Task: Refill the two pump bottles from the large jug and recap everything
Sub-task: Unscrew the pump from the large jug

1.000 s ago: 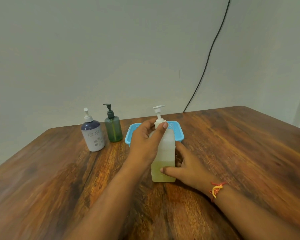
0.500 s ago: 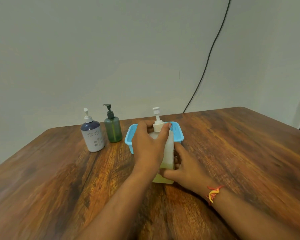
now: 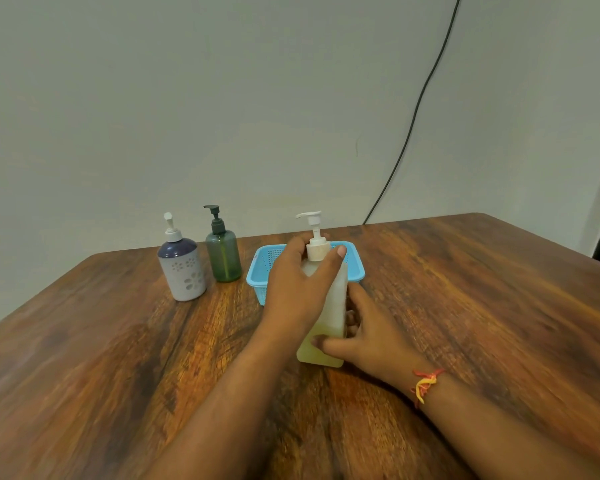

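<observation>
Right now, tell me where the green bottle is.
In the head view, the green bottle stands upright at the table's far left, between the white flowered bottle and the blue basket.

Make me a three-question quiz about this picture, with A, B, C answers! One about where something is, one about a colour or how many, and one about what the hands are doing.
1. Where is the blue basket?
A. Behind the large jug
B. At the table's near edge
C. On the green bottle

2. How many pump-top containers are on the table?
A. One
B. Three
C. Five

3. What is the left hand doing?
A. Lying flat on the table
B. Holding the basket
C. Gripping the jug's pump collar

Answers:
1 A, the large jug stands in front of it.
2 B, the purple-and-white bottle, green bottle and jug.
3 C, its fingers wrap the collar while the right hand steadies the base.
</observation>
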Demonstrator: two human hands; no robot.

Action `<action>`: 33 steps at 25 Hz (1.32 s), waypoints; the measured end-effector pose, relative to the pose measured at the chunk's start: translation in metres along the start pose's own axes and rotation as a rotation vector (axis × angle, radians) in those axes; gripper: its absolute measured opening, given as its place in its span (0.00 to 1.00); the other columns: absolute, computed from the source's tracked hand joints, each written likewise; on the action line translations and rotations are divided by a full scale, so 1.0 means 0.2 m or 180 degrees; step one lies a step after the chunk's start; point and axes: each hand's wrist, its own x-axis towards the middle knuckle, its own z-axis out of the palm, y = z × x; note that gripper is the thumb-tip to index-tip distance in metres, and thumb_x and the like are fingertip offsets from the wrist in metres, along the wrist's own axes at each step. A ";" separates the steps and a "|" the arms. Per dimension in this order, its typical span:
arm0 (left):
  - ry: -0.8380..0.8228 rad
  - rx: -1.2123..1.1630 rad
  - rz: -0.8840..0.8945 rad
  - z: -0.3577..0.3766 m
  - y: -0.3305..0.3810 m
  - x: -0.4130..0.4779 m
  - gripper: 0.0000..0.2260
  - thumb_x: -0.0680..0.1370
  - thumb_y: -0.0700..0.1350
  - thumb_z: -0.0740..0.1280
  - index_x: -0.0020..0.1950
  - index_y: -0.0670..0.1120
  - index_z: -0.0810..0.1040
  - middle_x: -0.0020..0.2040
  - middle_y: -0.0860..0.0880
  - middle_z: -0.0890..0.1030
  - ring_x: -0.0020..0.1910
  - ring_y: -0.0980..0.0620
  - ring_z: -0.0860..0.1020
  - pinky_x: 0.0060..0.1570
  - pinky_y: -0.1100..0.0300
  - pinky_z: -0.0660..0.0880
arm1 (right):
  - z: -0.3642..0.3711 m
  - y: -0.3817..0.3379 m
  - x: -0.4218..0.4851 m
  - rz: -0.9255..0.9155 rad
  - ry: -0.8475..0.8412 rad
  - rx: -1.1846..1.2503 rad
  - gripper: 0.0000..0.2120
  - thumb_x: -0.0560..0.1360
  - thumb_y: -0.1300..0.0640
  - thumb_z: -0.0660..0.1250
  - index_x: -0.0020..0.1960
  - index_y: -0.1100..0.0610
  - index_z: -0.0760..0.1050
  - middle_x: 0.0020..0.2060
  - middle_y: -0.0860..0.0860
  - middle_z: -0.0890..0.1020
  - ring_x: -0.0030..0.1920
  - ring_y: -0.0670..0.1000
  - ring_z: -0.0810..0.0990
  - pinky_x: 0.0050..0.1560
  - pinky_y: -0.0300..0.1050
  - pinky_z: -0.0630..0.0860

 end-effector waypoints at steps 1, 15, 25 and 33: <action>-0.0133 -0.0057 -0.0013 -0.01 -0.01 0.00 0.09 0.79 0.53 0.70 0.56 0.53 0.78 0.51 0.55 0.84 0.51 0.58 0.83 0.50 0.56 0.82 | 0.00 0.00 0.00 -0.0001 0.0011 -0.0005 0.44 0.64 0.41 0.79 0.74 0.39 0.61 0.61 0.39 0.78 0.57 0.43 0.81 0.53 0.47 0.83; 0.0455 -0.0148 -0.0165 0.03 0.00 0.01 0.14 0.74 0.47 0.76 0.53 0.52 0.73 0.49 0.51 0.83 0.48 0.54 0.84 0.48 0.46 0.83 | 0.00 -0.03 -0.01 -0.0100 0.0032 -0.0224 0.41 0.66 0.43 0.80 0.73 0.40 0.62 0.58 0.35 0.76 0.55 0.39 0.79 0.50 0.39 0.82; 0.0226 -0.0253 0.0137 0.02 0.01 -0.03 0.03 0.79 0.48 0.70 0.51 0.51 0.79 0.45 0.55 0.85 0.45 0.59 0.84 0.47 0.54 0.82 | 0.00 -0.02 -0.01 -0.0145 0.0121 -0.0048 0.38 0.64 0.44 0.80 0.68 0.40 0.66 0.55 0.37 0.79 0.50 0.38 0.81 0.45 0.40 0.82; 0.0456 -0.0366 0.0081 0.04 -0.02 -0.02 0.13 0.75 0.50 0.74 0.52 0.53 0.72 0.50 0.53 0.82 0.50 0.55 0.84 0.50 0.46 0.83 | 0.00 -0.01 -0.01 -0.0145 0.0122 0.0087 0.37 0.64 0.47 0.82 0.68 0.41 0.68 0.53 0.38 0.80 0.49 0.38 0.82 0.43 0.38 0.81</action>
